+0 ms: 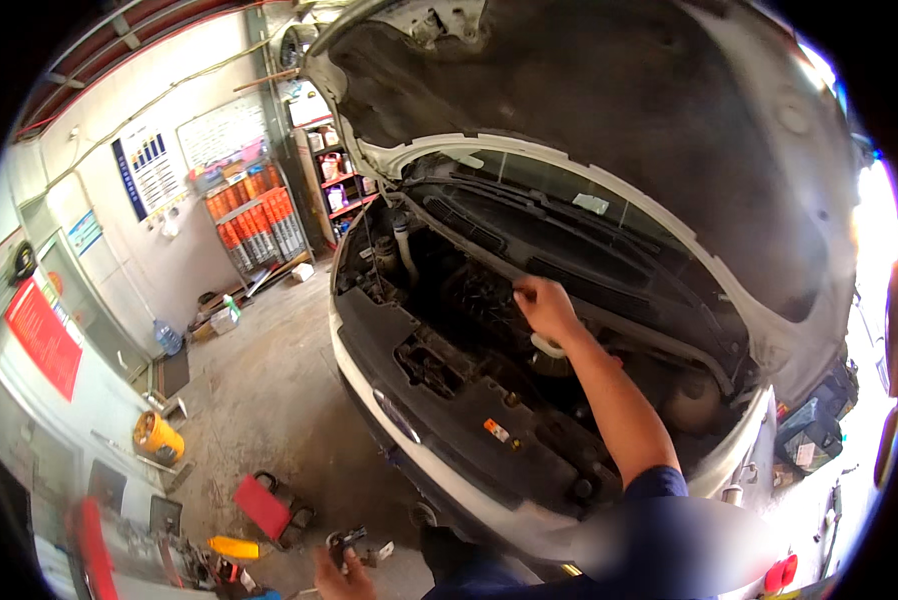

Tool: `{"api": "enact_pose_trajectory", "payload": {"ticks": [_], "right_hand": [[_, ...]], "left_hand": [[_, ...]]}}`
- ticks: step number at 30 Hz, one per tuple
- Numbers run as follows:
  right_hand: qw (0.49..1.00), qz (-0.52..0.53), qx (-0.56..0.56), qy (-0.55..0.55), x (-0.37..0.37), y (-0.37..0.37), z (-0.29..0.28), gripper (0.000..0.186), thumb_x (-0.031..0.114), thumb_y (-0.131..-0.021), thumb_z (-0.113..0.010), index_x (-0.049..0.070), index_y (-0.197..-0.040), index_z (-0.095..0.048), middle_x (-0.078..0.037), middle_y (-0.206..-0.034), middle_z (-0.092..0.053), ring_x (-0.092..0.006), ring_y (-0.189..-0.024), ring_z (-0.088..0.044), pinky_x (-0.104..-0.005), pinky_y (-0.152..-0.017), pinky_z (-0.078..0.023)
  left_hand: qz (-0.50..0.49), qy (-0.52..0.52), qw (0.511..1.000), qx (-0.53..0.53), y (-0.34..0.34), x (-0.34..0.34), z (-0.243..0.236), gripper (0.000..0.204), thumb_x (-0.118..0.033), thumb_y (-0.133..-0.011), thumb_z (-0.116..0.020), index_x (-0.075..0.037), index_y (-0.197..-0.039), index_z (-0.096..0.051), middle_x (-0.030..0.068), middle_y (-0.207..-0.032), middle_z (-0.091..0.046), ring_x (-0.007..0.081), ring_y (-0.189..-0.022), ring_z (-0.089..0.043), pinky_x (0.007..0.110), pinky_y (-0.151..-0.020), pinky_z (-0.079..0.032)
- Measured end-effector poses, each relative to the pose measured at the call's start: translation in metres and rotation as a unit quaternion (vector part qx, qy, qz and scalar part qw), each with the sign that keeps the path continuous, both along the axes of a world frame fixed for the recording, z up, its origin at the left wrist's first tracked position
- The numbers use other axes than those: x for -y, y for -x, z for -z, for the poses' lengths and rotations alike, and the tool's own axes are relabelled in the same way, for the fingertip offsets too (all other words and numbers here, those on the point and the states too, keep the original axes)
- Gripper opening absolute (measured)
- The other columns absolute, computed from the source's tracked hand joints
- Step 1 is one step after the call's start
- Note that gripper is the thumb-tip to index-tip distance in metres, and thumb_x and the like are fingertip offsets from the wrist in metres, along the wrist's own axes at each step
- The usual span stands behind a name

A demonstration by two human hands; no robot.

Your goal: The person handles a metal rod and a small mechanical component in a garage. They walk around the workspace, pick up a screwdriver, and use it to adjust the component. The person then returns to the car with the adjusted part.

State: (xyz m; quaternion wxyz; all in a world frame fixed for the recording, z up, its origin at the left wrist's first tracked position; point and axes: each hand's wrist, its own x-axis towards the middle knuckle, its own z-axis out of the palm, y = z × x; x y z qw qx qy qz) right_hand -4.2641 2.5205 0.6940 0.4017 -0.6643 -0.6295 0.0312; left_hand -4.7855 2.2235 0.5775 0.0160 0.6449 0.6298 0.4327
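My right hand (pixel 541 305) reaches over the open engine bay (pixel 474 300) near the windscreen's lower trim, its fingers curled together; what they hold, if anything, I cannot make out. A pale white part (pixel 547 350) lies just under that wrist. Down at the lower edge, my left hand (pixel 342 570) grips a small dark metal tool (pixel 349 539), held outside the car's front bumper. The raised bonnet (pixel 619 80) arches over the bay, and a black plastic panel (pixel 404 380) covers the bay's front edge.
On the floor at the lower left are a red padded stool (pixel 262 505), a yellow bottle (pixel 231 548) and a yellow bucket (pixel 159 436). A rack of orange tubes (pixel 254 225) and red shelving (pixel 339 180) stand at the back wall. Dark cases (pixel 809 430) sit at the right.
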Motion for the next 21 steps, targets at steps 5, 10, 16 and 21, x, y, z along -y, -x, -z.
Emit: {"api": "enact_pose_trajectory", "payload": {"ticks": [5,10,16,21], "right_hand": [[0.995,0.057,0.082,0.021,-0.22,-0.047,-0.037,0.032,0.017,-0.104,-0.064,0.005,-0.134,-0.071,-0.023,-0.131,-0.071,-0.0443,-0.119,-0.067,-0.053,-0.101,-0.056],[0.963,0.068,0.207,0.161,-0.378,-0.061,-0.022,0.046,0.01,-0.111,-0.057,0.014,-0.157,-0.055,-0.016,-0.151,-0.054,-0.0362,-0.128,-0.062,-0.0507,-0.104,-0.056],[0.941,0.042,0.288,0.17,-0.466,-0.094,-0.003,0.046,0.001,-0.093,-0.067,0.019,-0.134,-0.077,-0.016,-0.161,-0.055,-0.0383,-0.141,-0.058,-0.0482,-0.116,-0.05],[0.953,0.014,0.291,0.081,-0.461,-0.088,0.005,0.036,0.008,-0.095,-0.067,0.008,-0.131,-0.073,-0.019,-0.142,-0.067,-0.0413,-0.129,-0.065,-0.0507,-0.11,-0.053]], "left_hand": [[0.122,0.061,0.969,0.207,0.056,-0.141,0.054,0.037,-0.01,-0.109,-0.063,0.003,-0.143,-0.059,0.0176,-0.128,-0.072,0.028,-0.089,-0.071,0.038,-0.07,-0.058],[0.083,0.162,0.966,0.184,0.069,-0.232,0.046,0.034,-0.004,-0.112,-0.056,0.001,-0.145,-0.058,0.0132,-0.128,-0.072,0.0146,-0.094,-0.067,0.029,-0.073,-0.058],[0.058,0.112,0.977,0.17,0.022,-0.332,-0.029,0.018,-0.011,-0.111,-0.059,0.001,-0.121,-0.069,0.0142,-0.104,-0.074,0.0212,-0.077,-0.065,0.034,-0.066,-0.056],[0.025,0.251,0.947,0.201,0.04,-0.377,-0.023,0.024,-0.013,-0.104,-0.067,0.002,-0.122,-0.061,0.0238,-0.105,-0.077,0.0352,-0.096,-0.078,0.039,-0.084,-0.059]]}}
